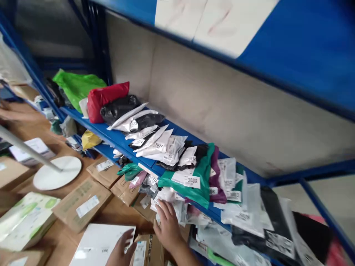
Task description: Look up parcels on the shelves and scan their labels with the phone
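My right hand (pixel 167 222) reaches forward with fingers spread and lies flat on white and grey mailer bags (pixel 169 195) on the lower blue shelf. It grips nothing. My left hand (pixel 121 248) rests at the bottom edge of the view, fingers loosely apart, on the corner of a flat white parcel (pixel 100 242) beside a small cardboard box (pixel 148 249). Above my right hand, a teal mailer bag (pixel 202 177) labelled 3008 hangs over the front edge of the blue shelf (pixel 116 138).
The blue shelf carries many soft parcels: green (pixel 76 84), red (pixel 104 96), black (pixel 118 107), several white. Cardboard boxes (pixel 81 205) cover the floor at left around a white round stand base (pixel 57 172). Another person's arm (pixel 16 112) shows at the far left.
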